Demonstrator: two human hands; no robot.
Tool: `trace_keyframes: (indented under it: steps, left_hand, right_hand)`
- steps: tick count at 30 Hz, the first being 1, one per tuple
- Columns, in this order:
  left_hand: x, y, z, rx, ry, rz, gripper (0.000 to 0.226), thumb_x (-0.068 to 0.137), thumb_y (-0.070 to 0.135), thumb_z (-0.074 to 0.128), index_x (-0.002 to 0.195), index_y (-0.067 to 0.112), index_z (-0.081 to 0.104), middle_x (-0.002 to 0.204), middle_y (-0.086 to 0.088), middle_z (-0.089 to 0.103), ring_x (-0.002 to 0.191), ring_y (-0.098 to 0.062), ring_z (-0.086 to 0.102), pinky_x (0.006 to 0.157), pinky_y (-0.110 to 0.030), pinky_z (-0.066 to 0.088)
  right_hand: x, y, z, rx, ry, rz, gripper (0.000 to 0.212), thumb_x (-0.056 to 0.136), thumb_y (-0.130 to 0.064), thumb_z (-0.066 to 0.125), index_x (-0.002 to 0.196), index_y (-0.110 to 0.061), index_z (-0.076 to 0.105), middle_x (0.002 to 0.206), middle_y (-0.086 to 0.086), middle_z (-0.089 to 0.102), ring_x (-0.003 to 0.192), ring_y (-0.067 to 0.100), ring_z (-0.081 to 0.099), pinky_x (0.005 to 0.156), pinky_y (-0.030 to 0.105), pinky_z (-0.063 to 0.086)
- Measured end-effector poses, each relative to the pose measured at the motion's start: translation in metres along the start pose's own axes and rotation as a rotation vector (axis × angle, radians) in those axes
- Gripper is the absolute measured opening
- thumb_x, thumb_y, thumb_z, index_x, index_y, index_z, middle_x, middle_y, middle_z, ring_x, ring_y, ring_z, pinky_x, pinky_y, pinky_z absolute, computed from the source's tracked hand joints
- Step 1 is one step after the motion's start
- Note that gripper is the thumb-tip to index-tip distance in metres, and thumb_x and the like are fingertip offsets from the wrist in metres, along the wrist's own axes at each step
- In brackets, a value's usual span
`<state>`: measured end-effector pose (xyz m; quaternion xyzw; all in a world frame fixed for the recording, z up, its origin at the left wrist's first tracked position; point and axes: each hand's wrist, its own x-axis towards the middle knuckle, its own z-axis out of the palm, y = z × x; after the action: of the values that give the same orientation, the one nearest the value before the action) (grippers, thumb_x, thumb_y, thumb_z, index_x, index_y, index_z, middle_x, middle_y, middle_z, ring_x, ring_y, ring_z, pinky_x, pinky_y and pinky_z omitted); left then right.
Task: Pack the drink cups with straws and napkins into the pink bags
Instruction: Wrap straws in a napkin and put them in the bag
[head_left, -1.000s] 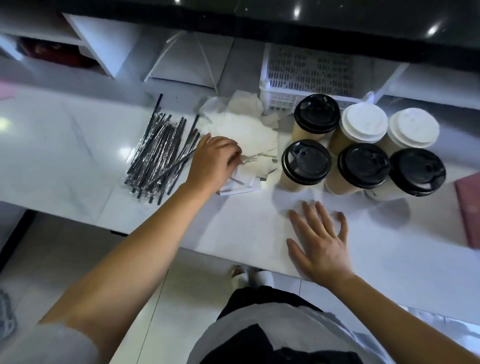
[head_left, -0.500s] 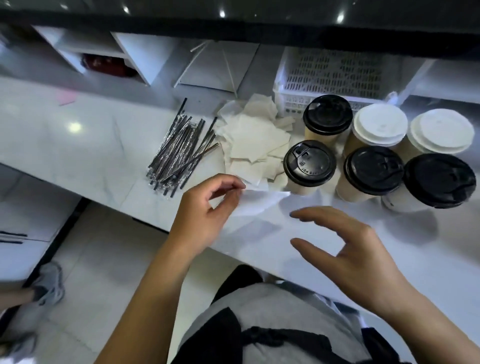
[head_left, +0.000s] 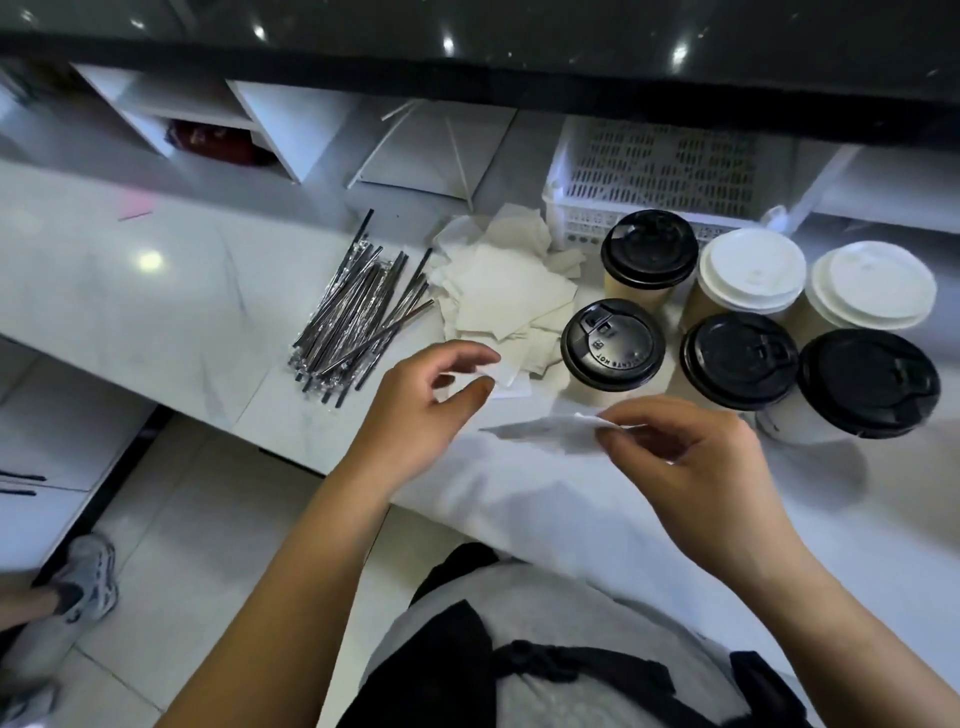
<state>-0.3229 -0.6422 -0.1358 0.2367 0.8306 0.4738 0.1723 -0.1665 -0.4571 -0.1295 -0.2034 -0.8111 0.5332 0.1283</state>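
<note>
Packing is barely begun: one napkin (head_left: 545, 430) is pinched by the right hand (head_left: 691, 467), the left hand (head_left: 421, 410) is held loosely curled, seemingly empty. Cups (head_left: 613, 345) and straws (head_left: 358, 317) stand unpacked on the counter (head_left: 156, 291); no pink bag is seen.

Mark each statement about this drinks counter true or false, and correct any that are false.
1. Six lidded cups stand on the counter. True.
2. Most of the lids are white. False: four black lids outnumber two white lids.
3. The right hand pinches a napkin. True.
4. The straws lie to the right of the cups. False: the straws lie left of the napkin pile.
</note>
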Motion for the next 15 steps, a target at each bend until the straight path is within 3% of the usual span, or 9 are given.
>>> trace_keyframes:
  steps: [3, 5, 7, 11, 13, 15]
  left_hand:
    - [0.045, -0.034, 0.009, 0.401, -0.017, 0.166, 0.042, 0.084, 0.012, 0.074, 0.124, 0.020, 0.065, 0.127, 0.004, 0.062, 0.117, -0.017, 0.058, 0.102, -0.024, 0.041]
    - [0.075, -0.048, 0.016, 0.608, -0.039, 0.278, 0.050, 0.082, 0.015, 0.074, 0.130, 0.017, 0.061, 0.135, -0.007, 0.058, 0.122, -0.030, 0.055, 0.105, -0.040, 0.043]
    - [0.098, -0.061, 0.020, 0.729, -0.090, 0.337, 0.056, 0.081, 0.017, 0.075, 0.134, 0.018, 0.058, 0.139, -0.009, 0.054, 0.126, -0.032, 0.052, 0.105, -0.045, 0.040]
    - [0.118, -0.082, 0.021, 0.760, -0.075, 0.467, 0.042, 0.079, 0.020, 0.079, 0.119, 0.014, 0.066, 0.123, -0.007, 0.066, 0.113, -0.031, 0.061, 0.097, -0.042, 0.042]
    - [0.119, -0.087, 0.019, 0.709, -0.025, 0.550, 0.024, 0.085, 0.025, 0.071, 0.105, 0.012, 0.071, 0.112, -0.006, 0.070, 0.104, -0.029, 0.064, 0.095, -0.039, 0.042]
    - [0.120, -0.091, 0.014, 0.647, -0.017, 0.574, 0.026, 0.091, 0.030, 0.059, 0.099, 0.011, 0.075, 0.109, -0.006, 0.073, 0.102, -0.027, 0.066, 0.095, -0.039, 0.046]
  right_hand:
    - [-0.002, 0.001, -0.006, 0.036, 0.069, 0.092, 0.020, 0.086, -0.013, 0.076, 0.079, -0.031, 0.073, 0.063, -0.026, 0.065, 0.054, 0.000, 0.060, 0.051, 0.009, 0.038]
    - [-0.005, -0.001, -0.008, 0.038, 0.127, 0.132, 0.026, 0.085, -0.014, 0.076, 0.076, -0.037, 0.070, 0.065, -0.027, 0.067, 0.056, -0.003, 0.061, 0.050, 0.009, 0.039]
    - [-0.008, -0.001, -0.009, 0.030, 0.183, 0.169, 0.023, 0.085, -0.014, 0.077, 0.077, -0.035, 0.072, 0.074, -0.023, 0.071, 0.064, -0.002, 0.066, 0.053, 0.011, 0.044]
    - [-0.016, -0.001, -0.007, 0.064, 0.320, 0.274, 0.012, 0.084, -0.014, 0.077, 0.083, -0.026, 0.077, 0.077, -0.012, 0.075, 0.067, 0.007, 0.071, 0.058, 0.019, 0.051]
    - [-0.020, -0.004, -0.002, 0.084, 0.359, 0.323, 0.012, 0.085, -0.014, 0.076, 0.083, -0.026, 0.078, 0.076, -0.006, 0.076, 0.068, 0.014, 0.073, 0.063, 0.031, 0.056]
    - [-0.022, -0.010, 0.006, 0.099, 0.393, 0.351, 0.014, 0.085, -0.011, 0.075, 0.082, -0.024, 0.078, 0.074, -0.003, 0.077, 0.067, 0.017, 0.072, 0.065, 0.035, 0.056]
